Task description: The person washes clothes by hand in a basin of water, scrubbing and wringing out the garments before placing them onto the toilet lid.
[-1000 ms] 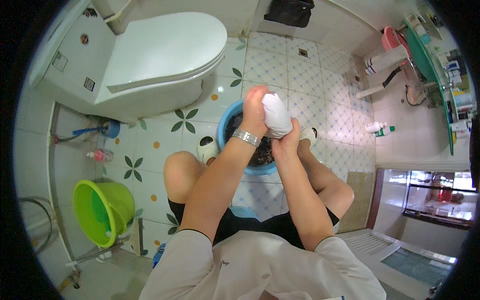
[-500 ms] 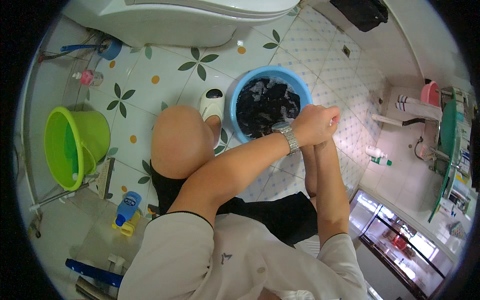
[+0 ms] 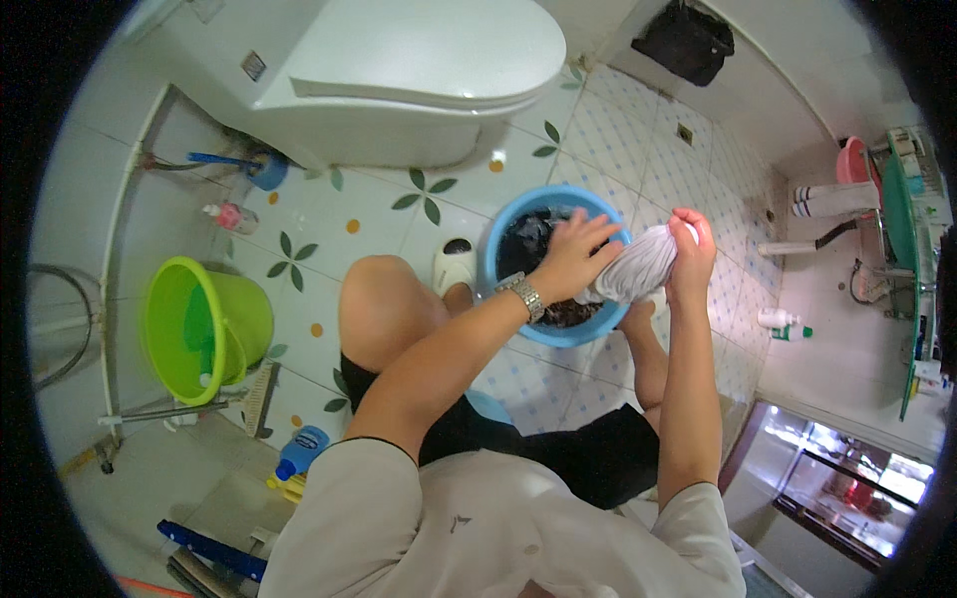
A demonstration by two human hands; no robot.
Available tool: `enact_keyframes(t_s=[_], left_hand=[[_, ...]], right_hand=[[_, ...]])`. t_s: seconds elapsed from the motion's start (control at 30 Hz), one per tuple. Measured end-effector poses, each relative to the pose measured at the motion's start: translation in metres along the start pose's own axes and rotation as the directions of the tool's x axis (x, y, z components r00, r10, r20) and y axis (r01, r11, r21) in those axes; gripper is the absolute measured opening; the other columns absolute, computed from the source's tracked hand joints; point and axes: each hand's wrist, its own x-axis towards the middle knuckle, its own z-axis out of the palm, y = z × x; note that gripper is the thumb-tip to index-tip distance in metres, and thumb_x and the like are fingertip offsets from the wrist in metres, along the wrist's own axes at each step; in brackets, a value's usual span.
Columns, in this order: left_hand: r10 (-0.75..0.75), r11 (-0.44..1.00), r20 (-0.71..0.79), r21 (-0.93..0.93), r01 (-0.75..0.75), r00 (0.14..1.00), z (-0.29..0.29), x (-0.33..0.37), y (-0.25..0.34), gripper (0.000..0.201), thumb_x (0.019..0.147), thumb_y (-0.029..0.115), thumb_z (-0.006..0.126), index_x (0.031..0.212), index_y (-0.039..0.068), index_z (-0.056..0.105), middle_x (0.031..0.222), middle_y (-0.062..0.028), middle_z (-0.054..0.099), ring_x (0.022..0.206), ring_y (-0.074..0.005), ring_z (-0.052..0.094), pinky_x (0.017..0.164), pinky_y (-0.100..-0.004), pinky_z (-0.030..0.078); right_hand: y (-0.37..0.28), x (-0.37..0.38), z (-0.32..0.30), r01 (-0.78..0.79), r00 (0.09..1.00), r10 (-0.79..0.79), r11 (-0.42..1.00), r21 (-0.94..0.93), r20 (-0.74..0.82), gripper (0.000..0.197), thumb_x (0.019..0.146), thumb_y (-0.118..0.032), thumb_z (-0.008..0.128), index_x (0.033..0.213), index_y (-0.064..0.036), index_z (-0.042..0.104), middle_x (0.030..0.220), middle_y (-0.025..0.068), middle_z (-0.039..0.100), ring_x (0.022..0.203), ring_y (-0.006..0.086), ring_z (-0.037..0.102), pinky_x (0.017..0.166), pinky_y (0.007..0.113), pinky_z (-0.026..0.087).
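Note:
My right hand (image 3: 692,257) is closed on one end of a bunched, pale grey-white cloth (image 3: 638,267), which hangs in gathered folds over the right rim of a light blue basin (image 3: 491,267). My left hand (image 3: 578,251), with a metal-banded watch (image 3: 522,297) at its wrist, is over the basin with its fingers spread, slightly blurred. It is right beside the cloth; whether it touches the cloth I cannot tell. Dark, wet cloth (image 3: 523,244) lies in the basin's water, partly hidden by my left hand and the pale cloth.
The basin stands on the tiled floor between my feet, in front of a white toilet (image 3: 399,130). To the left are a green bucket (image 3: 254,314), a floor brush (image 3: 259,399), a blue bottle (image 3: 301,451) and a pink bottle (image 3: 234,217). White bottles (image 3: 778,318) stand by the right wall.
My hands were together at the basin's right edge and have come apart. The pale cloth now shows, held out by my right hand; my left hand has opened. The view has shifted.

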Motion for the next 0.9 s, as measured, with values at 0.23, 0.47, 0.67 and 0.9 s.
enact_keyframes(t_s=[0.23, 0.47, 0.67, 0.9], left_hand=[[0.084, 0.987, 0.088, -0.143, -0.071, 0.993, -0.01, -0.015, 0.051, 0.117, 0.073, 0.023, 0.086, 0.157, 0.007, 0.006, 0.158, -0.0202, 0.022, 0.145, -0.0243, 0.026, 0.117, -0.0359, 0.024], [-0.142, 0.915, -0.139, -0.397, 0.076, 0.98, -0.023, -0.018, 0.067, 0.059, 0.084, 0.014, 0.075, 0.134, -0.002, 0.048, 0.123, -0.0127, 0.062, 0.113, -0.0199, 0.06, 0.099, -0.0339, 0.047], [-0.314, 0.782, -0.361, -0.623, 0.023, 0.878, -0.114, 0.005, 0.103, 0.048, 0.086, 0.023, 0.07, 0.125, 0.0, 0.056, 0.111, -0.0102, 0.066, 0.095, -0.0192, 0.067, 0.079, -0.0341, 0.056], [-0.074, 0.933, -0.485, 0.275, 0.232, 0.871, -0.293, 0.088, 0.142, 0.055, 0.08, 0.031, 0.073, 0.119, -0.004, 0.056, 0.111, -0.0164, 0.066, 0.095, -0.022, 0.065, 0.084, -0.034, 0.052]], right_hand=[[-0.007, -0.016, 0.03, -0.151, 0.988, 0.129, 0.849, 0.506, 0.08, 0.028, 0.093, -0.017, 0.062, 0.117, -0.0063, 0.055, 0.093, 0.0059, 0.062, 0.085, 0.018, 0.062, 0.076, 0.033, 0.053], [-0.018, -0.034, 0.069, -0.092, 0.99, 0.013, 0.816, 0.57, 0.14, 0.058, 0.095, -0.02, 0.06, 0.147, -0.0083, 0.037, 0.14, 0.0163, 0.049, 0.128, 0.026, 0.049, 0.105, 0.04, 0.042], [0.007, -0.048, 0.041, 0.149, 0.955, -0.12, 0.984, -0.092, 0.271, 0.062, 0.093, -0.016, 0.063, 0.148, -0.0047, 0.037, 0.144, 0.0167, 0.046, 0.133, 0.0254, 0.044, 0.109, 0.038, 0.037], [0.166, -0.128, -0.059, -0.279, 0.927, 0.354, 0.872, -0.403, 0.123, 0.046, 0.091, -0.018, 0.066, 0.132, 0.0014, 0.055, 0.119, 0.0129, 0.064, 0.11, 0.0222, 0.06, 0.095, 0.033, 0.047]])
